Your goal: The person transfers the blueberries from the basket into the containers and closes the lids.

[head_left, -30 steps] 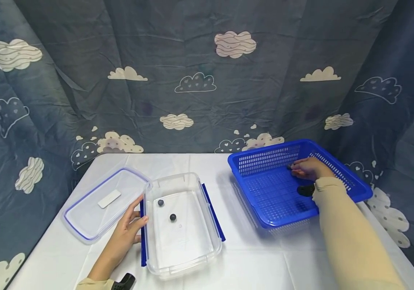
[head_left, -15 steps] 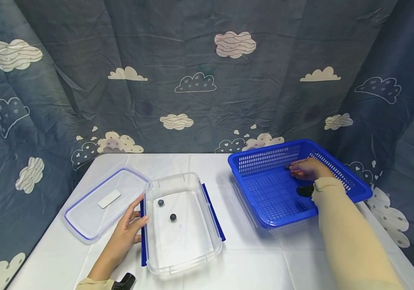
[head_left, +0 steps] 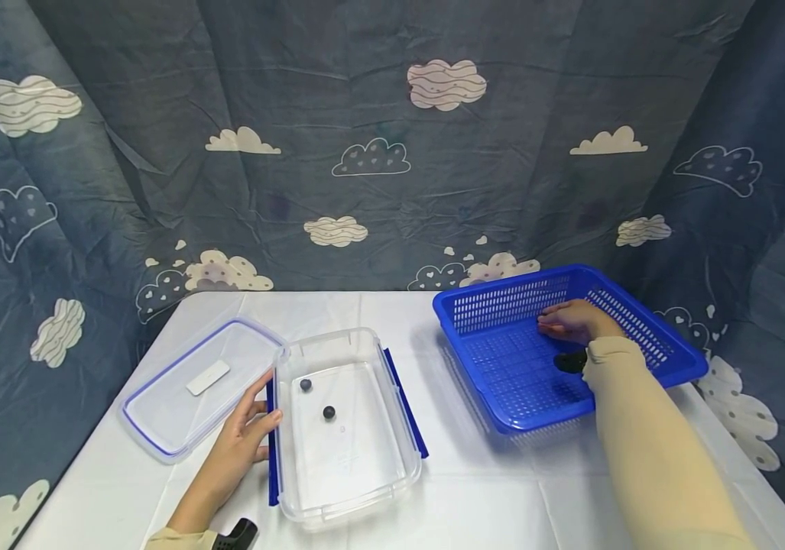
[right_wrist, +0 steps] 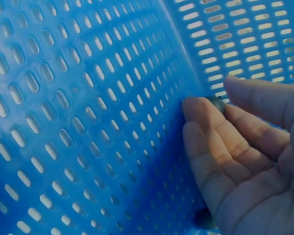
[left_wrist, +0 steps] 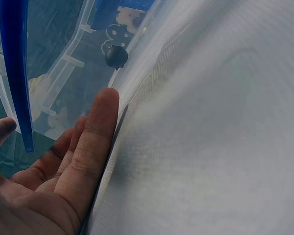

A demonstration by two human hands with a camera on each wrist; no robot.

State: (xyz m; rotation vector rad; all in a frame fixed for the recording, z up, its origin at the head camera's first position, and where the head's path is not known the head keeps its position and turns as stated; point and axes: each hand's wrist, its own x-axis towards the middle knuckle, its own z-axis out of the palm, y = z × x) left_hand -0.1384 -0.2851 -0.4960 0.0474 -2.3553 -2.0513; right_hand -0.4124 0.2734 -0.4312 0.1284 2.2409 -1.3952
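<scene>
My right hand [head_left: 557, 322] is inside the blue slotted basket [head_left: 495, 294] at the table's right, near its far wall. In the right wrist view my right hand [right_wrist: 209, 111] pinches a small dark ball [right_wrist: 217, 103] between thumb and fingertips, just above the basket floor [right_wrist: 88, 122]. My left hand [head_left: 254, 420] rests with straight fingers against the left side of the clear plastic container [head_left: 347, 493]. Two dark balls [head_left: 306, 385] [head_left: 329, 412] lie on the container's floor. In the left wrist view my left hand [left_wrist: 88, 147] sits beside the blue clasp [left_wrist: 14, 73], with one ball [left_wrist: 116, 55] showing through the wall.
The container's clear lid [head_left: 202, 382] with a blue seal lies flat to the left of it, touching it. A white cloth covers the table [head_left: 475, 489]. A dark curtain with cloud prints [head_left: 378, 153] hangs close behind and at both sides.
My right hand has shifted a little to the left and up inside the basket, the ball between its fingertips. The left hand and the container have not moved.
</scene>
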